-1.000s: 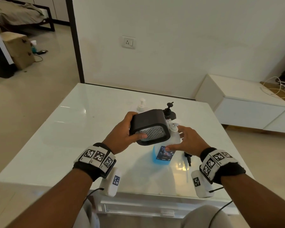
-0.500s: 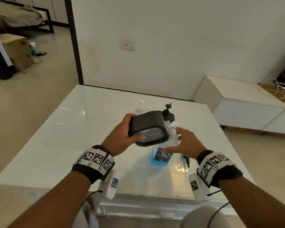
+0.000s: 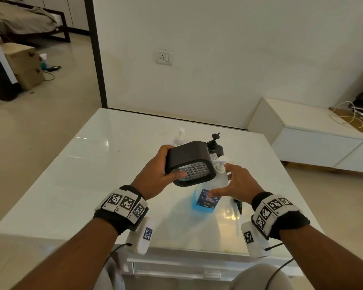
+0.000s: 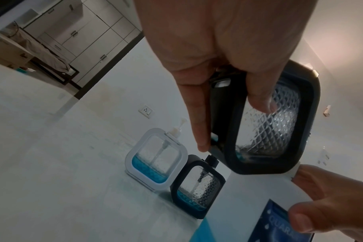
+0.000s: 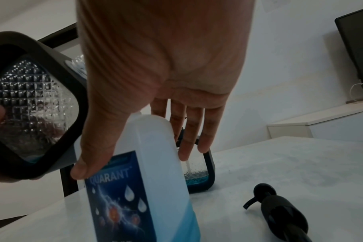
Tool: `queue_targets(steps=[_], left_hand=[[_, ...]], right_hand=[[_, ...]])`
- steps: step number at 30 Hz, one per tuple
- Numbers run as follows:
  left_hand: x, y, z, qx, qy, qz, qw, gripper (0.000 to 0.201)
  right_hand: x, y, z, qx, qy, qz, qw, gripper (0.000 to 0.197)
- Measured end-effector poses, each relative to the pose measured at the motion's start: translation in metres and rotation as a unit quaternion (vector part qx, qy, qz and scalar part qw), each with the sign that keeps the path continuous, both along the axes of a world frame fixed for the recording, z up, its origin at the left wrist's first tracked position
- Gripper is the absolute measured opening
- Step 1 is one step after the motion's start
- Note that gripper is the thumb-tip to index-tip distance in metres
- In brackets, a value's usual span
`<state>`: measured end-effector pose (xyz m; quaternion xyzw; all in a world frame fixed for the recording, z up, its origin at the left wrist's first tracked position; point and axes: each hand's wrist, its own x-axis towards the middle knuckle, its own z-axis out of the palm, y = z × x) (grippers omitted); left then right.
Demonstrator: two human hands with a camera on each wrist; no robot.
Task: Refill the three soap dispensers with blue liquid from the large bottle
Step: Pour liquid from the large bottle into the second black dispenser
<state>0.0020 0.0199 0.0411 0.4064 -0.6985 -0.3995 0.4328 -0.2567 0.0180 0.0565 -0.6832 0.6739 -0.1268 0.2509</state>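
My left hand (image 3: 155,174) grips a black-framed soap dispenser (image 3: 189,162) with clear patterned glass. It lies tilted on its side above the table, pump off, neck toward the large bottle. A little blue liquid pools in its low corner (image 4: 241,158). My right hand (image 3: 237,185) holds the large bottle (image 3: 206,200), which stands on the table with its white pump (image 3: 220,164) on. The thumb (image 5: 83,168) lies on the blue label and the fingers reach round the far side. Behind stand a white-framed dispenser (image 4: 155,163) and a second black dispenser (image 4: 197,188), each with blue liquid at the bottom.
A loose black pump (image 5: 280,209) lies on the white glossy table (image 3: 92,174) to the right of the large bottle. A low white cabinet (image 3: 312,139) stands to the right, past the table's edge. The wall is just behind the table.
The right hand has closed in slightly round the large bottle. The left hand keeps the black dispenser tilted in about the same place.
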Motion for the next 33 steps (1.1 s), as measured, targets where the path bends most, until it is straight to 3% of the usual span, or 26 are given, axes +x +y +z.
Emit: queue_targets(steps=[20, 22, 25, 26, 28, 33], left_hand=[[-0.002, 0.001, -0.001, -0.012, -0.003, 0.013, 1.000, 0.059], [-0.002, 0.001, -0.001, -0.011, -0.001, 0.009, 1.000, 0.059], [-0.001, 0.001, -0.001, -0.011, 0.003, 0.006, 1.000, 0.058], [-0.001, 0.001, -0.001, -0.011, 0.003, 0.005, 1.000, 0.057], [-0.001, 0.001, 0.000, -0.015, 0.000, 0.004, 1.000, 0.056], [-0.002, 0.000, 0.000, -0.014, 0.000, 0.000, 1.000, 0.056]], right_hand=[[-0.002, -0.002, -0.002, 0.016, 0.021, 0.004, 1.000, 0.096], [-0.001, -0.002, 0.005, 0.040, 0.003, 0.023, 0.999, 0.093], [-0.003, -0.003, 0.021, 0.082, -0.057, 0.057, 0.993, 0.072], [-0.004, -0.004, 0.027, 0.083, -0.106, 0.041, 0.990, 0.071], [-0.004, -0.011, 0.038, 0.072, -0.201, -0.026, 0.977, 0.090], [0.009, -0.042, 0.064, -0.025, -0.203, -0.106, 0.973, 0.073]])
